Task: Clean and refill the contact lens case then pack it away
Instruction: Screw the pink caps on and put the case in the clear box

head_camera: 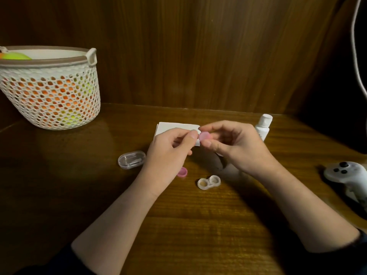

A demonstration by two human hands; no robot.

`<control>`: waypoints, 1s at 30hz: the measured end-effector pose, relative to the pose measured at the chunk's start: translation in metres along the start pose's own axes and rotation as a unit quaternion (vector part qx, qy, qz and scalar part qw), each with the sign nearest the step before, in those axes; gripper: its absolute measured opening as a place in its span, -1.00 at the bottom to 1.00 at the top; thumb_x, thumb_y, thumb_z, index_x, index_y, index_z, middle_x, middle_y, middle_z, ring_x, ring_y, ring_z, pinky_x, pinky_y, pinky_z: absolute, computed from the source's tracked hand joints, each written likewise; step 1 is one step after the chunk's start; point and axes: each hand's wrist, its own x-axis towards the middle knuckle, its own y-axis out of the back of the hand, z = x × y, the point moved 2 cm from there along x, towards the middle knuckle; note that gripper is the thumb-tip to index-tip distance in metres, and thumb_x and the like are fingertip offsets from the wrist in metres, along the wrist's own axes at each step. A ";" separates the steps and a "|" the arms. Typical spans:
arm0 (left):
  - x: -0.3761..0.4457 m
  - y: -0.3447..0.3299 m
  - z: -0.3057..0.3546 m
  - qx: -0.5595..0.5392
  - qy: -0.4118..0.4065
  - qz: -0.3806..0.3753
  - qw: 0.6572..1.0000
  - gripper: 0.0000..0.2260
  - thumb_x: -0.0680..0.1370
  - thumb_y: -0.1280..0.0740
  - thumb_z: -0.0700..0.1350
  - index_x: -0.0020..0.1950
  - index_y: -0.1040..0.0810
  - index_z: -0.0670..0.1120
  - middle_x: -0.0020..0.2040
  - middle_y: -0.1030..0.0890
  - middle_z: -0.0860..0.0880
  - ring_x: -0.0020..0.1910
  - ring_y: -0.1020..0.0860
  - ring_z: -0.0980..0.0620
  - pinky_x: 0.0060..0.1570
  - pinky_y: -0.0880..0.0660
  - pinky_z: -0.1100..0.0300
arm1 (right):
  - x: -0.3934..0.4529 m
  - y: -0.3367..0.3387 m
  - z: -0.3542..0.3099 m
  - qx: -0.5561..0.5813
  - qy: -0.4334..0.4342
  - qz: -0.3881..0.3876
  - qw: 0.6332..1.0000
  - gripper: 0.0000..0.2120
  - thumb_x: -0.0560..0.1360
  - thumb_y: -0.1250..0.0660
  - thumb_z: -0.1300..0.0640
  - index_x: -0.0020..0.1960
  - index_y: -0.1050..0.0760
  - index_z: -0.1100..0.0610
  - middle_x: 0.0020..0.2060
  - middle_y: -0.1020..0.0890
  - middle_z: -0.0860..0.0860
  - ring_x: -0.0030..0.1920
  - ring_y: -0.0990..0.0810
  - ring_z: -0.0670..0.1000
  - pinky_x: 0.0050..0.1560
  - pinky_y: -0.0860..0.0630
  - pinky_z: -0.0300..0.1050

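Pinching pink cap [205, 136], tissue [176, 128] half-hidden.

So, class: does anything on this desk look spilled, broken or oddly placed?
Nothing is spilled or broken. The lens case sits open with both caps off: one pink cap lies loose beside it, which fits mid-cleaning.

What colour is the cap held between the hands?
Pink, seen in the head view: the cap.

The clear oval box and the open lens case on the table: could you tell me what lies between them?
In the head view, a pink cap lies on the table between the clear oval box and the lens case, partly hidden by the left hand.
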 end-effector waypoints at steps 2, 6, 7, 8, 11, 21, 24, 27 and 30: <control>-0.001 0.001 -0.001 -0.013 0.009 -0.007 1.000 -0.79 0.68 -0.32 0.15 0.15 -0.73 0.14 -0.03 -0.73 0.15 -0.05 -0.67 0.22 -0.34 -0.52 0.41 | -0.001 -0.002 -0.004 0.013 0.013 -0.017 1.000 -0.68 0.52 -0.55 0.12 0.26 -0.69 0.08 -0.01 -0.81 -0.04 0.03 -0.79 -0.01 0.13 -0.71 -0.08; -0.002 0.000 0.000 -0.030 0.017 -0.023 0.999 -0.84 0.64 -0.39 0.14 0.01 -0.77 0.17 -0.15 -0.71 0.21 -0.07 -0.65 0.27 -0.34 -0.51 0.45 | -0.003 -0.005 -0.010 -0.011 0.025 -0.026 0.999 -0.67 0.48 -0.58 0.07 0.23 -0.71 0.08 -0.04 -0.80 -0.05 0.01 -0.78 0.00 0.10 -0.72 -0.03; -0.002 0.000 -0.001 -0.033 0.021 -0.025 0.999 -0.83 0.63 -0.40 0.14 0.00 -0.77 0.16 -0.17 -0.71 0.23 -0.08 -0.64 0.29 -0.33 -0.51 0.47 | -0.003 -0.004 -0.012 -0.031 0.029 -0.023 0.999 -0.67 0.47 -0.59 0.06 0.22 -0.71 0.06 -0.03 -0.79 -0.07 0.01 -0.77 -0.01 0.08 -0.72 0.00; -0.001 0.000 0.000 -0.038 0.027 -0.028 0.999 -0.83 0.62 -0.41 0.15 -0.03 -0.78 0.15 -0.20 -0.70 0.24 -0.09 -0.64 0.31 -0.33 -0.51 0.48 | -0.003 -0.004 -0.013 -0.059 0.038 -0.016 0.997 -0.67 0.46 -0.59 0.03 0.21 -0.72 0.04 -0.01 -0.78 -0.10 0.00 -0.76 -0.02 0.06 -0.72 0.02; 0.000 -0.001 -0.001 -0.072 0.056 -0.034 0.995 -0.82 0.63 -0.42 0.12 -0.09 -0.80 0.17 -0.27 -0.68 0.22 -0.19 -0.62 0.31 -0.31 -0.51 0.41 | -0.003 -0.003 -0.019 -0.112 0.073 0.004 0.991 -0.62 0.43 -0.61 -0.01 0.23 -0.71 0.01 0.07 -0.72 -0.14 -0.01 -0.74 -0.04 0.04 -0.71 -0.06; -0.002 -0.002 -0.001 -0.044 0.042 -0.042 0.997 -0.81 0.67 -0.38 0.10 0.02 -0.77 0.12 -0.20 -0.69 0.22 -0.12 -0.64 0.18 -0.32 -0.53 0.40 | -0.001 0.006 -0.026 -0.144 0.075 -0.013 0.987 -0.63 0.46 -0.62 0.06 0.25 -0.70 0.02 0.06 -0.74 -0.15 0.07 -0.72 -0.18 0.08 -0.65 -0.31; -0.006 -0.005 0.001 0.043 -0.005 -0.055 0.998 -0.94 0.64 -0.43 0.04 0.09 -0.67 0.15 -0.14 -0.67 0.21 -0.18 -0.64 0.23 -0.27 -0.58 0.34 | 0.000 0.027 -0.021 -0.137 0.012 -0.030 0.990 -0.71 0.46 -0.63 0.09 0.14 -0.70 -0.12 -0.02 -0.75 -0.22 0.06 -0.69 -0.24 0.09 -0.60 -0.38; -0.011 -0.008 0.002 0.197 -0.036 -0.127 0.972 -0.79 0.56 -0.49 0.13 0.17 -0.60 0.24 0.03 -0.60 0.25 -0.12 -0.58 0.21 -0.17 -0.48 0.31 | -0.001 0.042 -0.015 -0.152 -0.032 -0.075 0.985 -0.77 0.47 -0.61 0.06 0.06 -0.70 -0.19 -0.03 -0.73 -0.32 0.04 -0.69 -0.24 0.01 -0.61 -0.39; -0.013 -0.009 0.003 0.316 -0.064 -0.175 0.930 -0.63 0.47 -0.44 0.37 0.22 -0.56 0.31 0.05 -0.49 0.37 -0.07 -0.47 0.30 -0.12 -0.37 0.24 | -0.002 0.044 -0.012 -0.146 -0.060 -0.133 0.978 -0.76 0.44 -0.63 0.06 0.05 -0.72 -0.18 -0.03 -0.75 -0.28 0.03 -0.72 -0.19 0.02 -0.68 -0.27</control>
